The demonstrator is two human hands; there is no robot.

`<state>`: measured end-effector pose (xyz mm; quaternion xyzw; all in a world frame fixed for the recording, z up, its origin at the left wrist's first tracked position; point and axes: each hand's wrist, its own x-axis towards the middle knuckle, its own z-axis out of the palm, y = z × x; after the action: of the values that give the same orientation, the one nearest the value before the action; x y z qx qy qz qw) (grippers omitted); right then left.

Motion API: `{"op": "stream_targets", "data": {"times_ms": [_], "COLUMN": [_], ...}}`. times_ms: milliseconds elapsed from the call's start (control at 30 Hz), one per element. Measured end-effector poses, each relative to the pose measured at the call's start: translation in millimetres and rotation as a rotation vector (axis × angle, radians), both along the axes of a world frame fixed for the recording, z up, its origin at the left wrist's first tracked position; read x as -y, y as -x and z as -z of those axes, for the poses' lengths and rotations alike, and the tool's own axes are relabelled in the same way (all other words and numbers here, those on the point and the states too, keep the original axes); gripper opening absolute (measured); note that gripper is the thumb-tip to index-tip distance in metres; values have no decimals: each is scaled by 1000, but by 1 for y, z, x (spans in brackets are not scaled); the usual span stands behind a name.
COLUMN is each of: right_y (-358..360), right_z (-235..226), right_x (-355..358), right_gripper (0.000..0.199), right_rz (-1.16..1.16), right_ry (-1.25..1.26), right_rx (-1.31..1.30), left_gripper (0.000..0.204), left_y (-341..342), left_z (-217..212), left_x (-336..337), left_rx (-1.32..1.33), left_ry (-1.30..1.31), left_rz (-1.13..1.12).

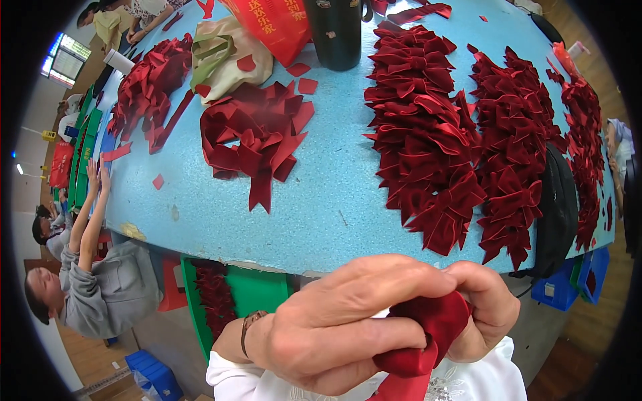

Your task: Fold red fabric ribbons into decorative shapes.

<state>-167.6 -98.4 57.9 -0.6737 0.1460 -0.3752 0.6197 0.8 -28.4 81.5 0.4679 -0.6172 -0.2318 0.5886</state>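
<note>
Both hands, left hand (pixel 334 327) and right hand (pixel 485 311), pinch a red ribbon (pixel 428 334) at 6 o'clock; a loosened pinch could undo its fold.

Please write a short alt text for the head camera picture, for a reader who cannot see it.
Seen from above, a person's left hand and right hand pinch a folded piece of dark red velvet ribbon close to the camera. Behind them a light blue table carries rows of finished red bows and a loose pile of ribbon strips.
</note>
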Motion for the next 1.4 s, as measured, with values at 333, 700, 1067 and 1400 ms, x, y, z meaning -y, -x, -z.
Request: {"op": "stream_targets", "data": {"times_ms": [333,700,1067,1400], "right_y": [-9,-4,-11,-6], "right_z": [3,-2,-14,21], "right_x": [-17,-4,-5,29], "right_gripper": [22,27,25,23], "right_rz": [251,-51,125,475], "right_ry": [-182,-631,-400,692], "right_rx": [15,-9,-95,-234], "left_gripper": [14,18,22,13], "left_y": [-14,4,11,-27], "left_z": [12,14,12,23], "left_x": [0,-9,-15,22], "left_rx": [-79,233,291,-307], "left_ry": [82,78,139,-484], "left_rz": [258,-166,-365,223]}}
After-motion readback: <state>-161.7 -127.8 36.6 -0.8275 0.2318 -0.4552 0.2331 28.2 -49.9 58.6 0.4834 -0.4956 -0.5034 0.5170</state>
